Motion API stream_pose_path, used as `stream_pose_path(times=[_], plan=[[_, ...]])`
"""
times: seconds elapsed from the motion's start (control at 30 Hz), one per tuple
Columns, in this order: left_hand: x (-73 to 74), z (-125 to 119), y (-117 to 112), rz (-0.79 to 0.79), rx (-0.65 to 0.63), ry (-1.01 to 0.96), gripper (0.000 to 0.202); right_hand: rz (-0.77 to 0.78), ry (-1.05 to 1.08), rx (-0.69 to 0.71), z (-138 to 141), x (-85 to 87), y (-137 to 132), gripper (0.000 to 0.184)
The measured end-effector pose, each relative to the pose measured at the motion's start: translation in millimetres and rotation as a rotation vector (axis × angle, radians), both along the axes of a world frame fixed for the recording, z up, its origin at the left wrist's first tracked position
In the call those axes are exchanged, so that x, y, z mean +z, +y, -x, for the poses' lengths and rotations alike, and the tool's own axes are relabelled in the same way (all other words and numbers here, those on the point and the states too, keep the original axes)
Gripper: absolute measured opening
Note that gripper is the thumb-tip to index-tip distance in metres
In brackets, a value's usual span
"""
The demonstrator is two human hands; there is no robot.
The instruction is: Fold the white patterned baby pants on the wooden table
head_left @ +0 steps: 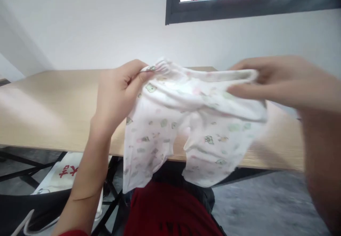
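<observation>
A small pair of white shorts (157, 122) with a green and pink cartoon print hangs in front of me, waistband up and both legs dangling past the table's near edge. My left hand (119, 90) pinches one end of the waistband between thumb and fingers. At the other end my right hand (277, 79), blurred by motion, grips the waistband with the thumb on the near side and the fingers behind the cloth. The waistband is stretched between the two hands, bunched near the left one.
A light wooden table (53, 115) stands against a white wall (106, 22). Above it at the right is a dark-framed barred window (239, 10). Below the table at the left, a white bag (64, 172) with red characters sits among black metal legs (23, 172).
</observation>
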State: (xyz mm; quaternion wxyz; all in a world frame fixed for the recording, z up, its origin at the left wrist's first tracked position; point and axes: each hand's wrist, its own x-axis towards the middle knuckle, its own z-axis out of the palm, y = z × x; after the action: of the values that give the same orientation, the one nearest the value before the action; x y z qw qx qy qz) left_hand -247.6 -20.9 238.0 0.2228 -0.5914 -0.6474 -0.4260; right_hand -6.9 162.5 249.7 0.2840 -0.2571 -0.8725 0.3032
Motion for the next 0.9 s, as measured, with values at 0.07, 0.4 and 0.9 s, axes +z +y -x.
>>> stream_pose_path(times=[0.07, 0.4, 0.9], plan=[[-13.7, 35, 23, 0.152, 0.095, -0.051, 0.025, -0.043, -0.046, 0.025, 42, -5.8, 15, 0.014], [-90.1, 118, 125, 0.696, 0.345, -0.111, 0.027, -0.115, -0.388, -0.059, 188, -102.3, 131, 0.036], [-123.1, -52, 107, 0.975, -0.511, 0.203, 0.056, -0.138, -0.340, 0.473, 141, -152.5, 85, 0.047]])
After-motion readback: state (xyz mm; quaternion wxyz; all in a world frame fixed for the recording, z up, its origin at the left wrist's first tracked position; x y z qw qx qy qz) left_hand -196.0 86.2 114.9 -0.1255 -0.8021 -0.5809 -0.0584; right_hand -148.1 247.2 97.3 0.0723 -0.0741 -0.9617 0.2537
